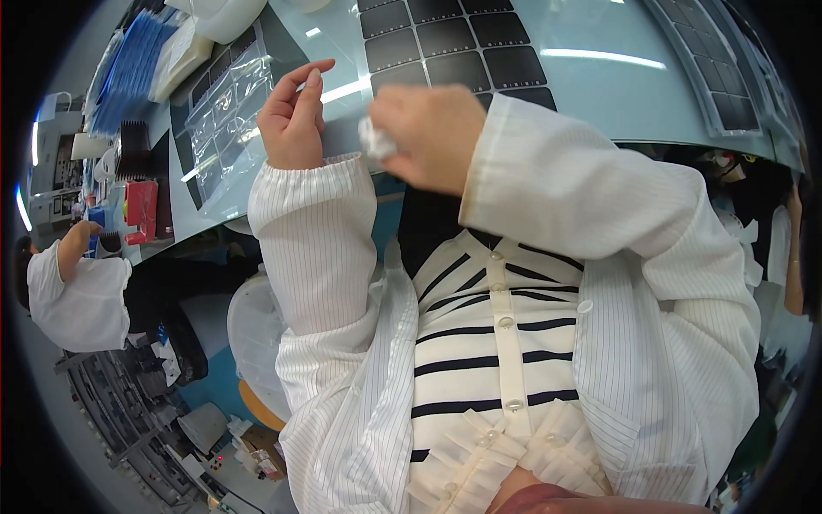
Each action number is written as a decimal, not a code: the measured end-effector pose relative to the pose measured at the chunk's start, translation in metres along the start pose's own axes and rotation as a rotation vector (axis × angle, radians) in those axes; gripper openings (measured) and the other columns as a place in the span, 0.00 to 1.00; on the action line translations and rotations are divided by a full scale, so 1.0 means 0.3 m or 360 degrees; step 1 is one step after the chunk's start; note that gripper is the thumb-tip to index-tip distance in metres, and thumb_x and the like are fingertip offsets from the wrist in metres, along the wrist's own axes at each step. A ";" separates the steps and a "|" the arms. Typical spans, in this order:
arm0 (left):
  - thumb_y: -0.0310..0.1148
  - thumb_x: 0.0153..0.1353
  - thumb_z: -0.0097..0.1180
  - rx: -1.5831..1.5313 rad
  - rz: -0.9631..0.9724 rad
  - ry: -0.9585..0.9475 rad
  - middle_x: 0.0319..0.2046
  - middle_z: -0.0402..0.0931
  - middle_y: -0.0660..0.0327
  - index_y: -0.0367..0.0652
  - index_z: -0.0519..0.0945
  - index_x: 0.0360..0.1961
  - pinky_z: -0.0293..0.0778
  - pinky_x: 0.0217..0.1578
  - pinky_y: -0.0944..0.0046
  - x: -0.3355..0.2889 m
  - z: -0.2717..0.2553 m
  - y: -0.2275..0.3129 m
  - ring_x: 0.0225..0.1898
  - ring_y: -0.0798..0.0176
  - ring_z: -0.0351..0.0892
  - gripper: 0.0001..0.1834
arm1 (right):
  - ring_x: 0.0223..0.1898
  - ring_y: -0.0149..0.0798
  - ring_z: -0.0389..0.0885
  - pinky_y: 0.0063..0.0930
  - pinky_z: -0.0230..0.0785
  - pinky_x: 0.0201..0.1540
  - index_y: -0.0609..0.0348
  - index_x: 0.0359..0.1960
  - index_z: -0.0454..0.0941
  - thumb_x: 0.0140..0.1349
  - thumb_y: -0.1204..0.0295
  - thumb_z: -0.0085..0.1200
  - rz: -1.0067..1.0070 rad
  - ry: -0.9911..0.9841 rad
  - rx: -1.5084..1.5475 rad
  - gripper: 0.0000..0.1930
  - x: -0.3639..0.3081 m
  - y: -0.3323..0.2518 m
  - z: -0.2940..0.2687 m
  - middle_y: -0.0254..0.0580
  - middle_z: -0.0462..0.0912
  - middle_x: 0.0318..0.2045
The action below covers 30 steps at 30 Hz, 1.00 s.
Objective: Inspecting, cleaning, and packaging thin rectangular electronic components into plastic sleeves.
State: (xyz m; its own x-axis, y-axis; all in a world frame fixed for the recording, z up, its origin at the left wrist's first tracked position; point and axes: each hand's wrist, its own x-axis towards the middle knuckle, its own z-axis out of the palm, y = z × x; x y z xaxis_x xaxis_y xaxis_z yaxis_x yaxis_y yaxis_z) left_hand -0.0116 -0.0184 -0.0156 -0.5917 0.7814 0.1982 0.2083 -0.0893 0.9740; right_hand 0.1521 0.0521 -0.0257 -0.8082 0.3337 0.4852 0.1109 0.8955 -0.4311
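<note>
My right hand, blurred by motion, is closed around a crumpled white wad, perhaps cloth or tissue. It is near the front edge of the glossy table, just below a grid of dark rectangular panels with small light marks along their edges. To its left, my left hand is raised over the table, nothing visible in it. Its index finger reaches out to the right, the thumb points up close to it, and the other fingers bend loosely. Left of that hand is a clear, shiny plastic sheet with a grid of pockets.
More dark panels in clear film lie at the right. Blue folders, a white container and a red holder stand at the left. Another person sits beyond, beside a pale round stool.
</note>
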 end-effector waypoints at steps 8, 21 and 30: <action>0.33 0.63 0.52 0.0022 0.0000 -0.0014 0.12 0.57 0.77 0.40 0.81 0.40 0.43 0.16 0.75 0.003 0.000 -0.009 0.14 0.81 0.48 0.11 | 0.31 0.47 0.79 0.37 0.72 0.31 0.56 0.32 0.72 0.46 0.63 0.62 0.0020 0.0012 -0.0075 0.16 -0.015 -0.029 0.004 0.40 0.76 0.30; 0.33 0.63 0.52 0.0200 -0.0049 0.0043 0.12 0.59 0.75 0.41 0.82 0.40 0.46 0.17 0.74 -0.008 0.016 0.025 0.15 0.80 0.50 0.10 | 0.30 0.49 0.77 0.37 0.70 0.31 0.59 0.30 0.72 0.48 0.67 0.61 0.0144 0.0208 -0.0083 0.13 -0.057 0.112 -0.106 0.45 0.74 0.29; 0.32 0.62 0.52 0.0117 -0.0101 0.0036 0.12 0.58 0.75 0.41 0.82 0.41 0.45 0.17 0.74 0.002 0.018 0.014 0.15 0.80 0.49 0.10 | 0.32 0.50 0.77 0.37 0.70 0.31 0.57 0.32 0.71 0.49 0.65 0.62 0.0151 0.0176 -0.0047 0.15 -0.133 0.133 -0.161 0.45 0.74 0.29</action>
State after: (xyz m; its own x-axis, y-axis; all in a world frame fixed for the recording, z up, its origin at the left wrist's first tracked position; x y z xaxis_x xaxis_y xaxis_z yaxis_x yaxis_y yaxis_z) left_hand -0.0070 -0.0151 -0.0121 -0.6226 0.7700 0.1397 0.2261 0.0060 0.9741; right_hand 0.2167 0.0887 -0.0253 -0.7247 0.4463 0.5251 0.2023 0.8662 -0.4570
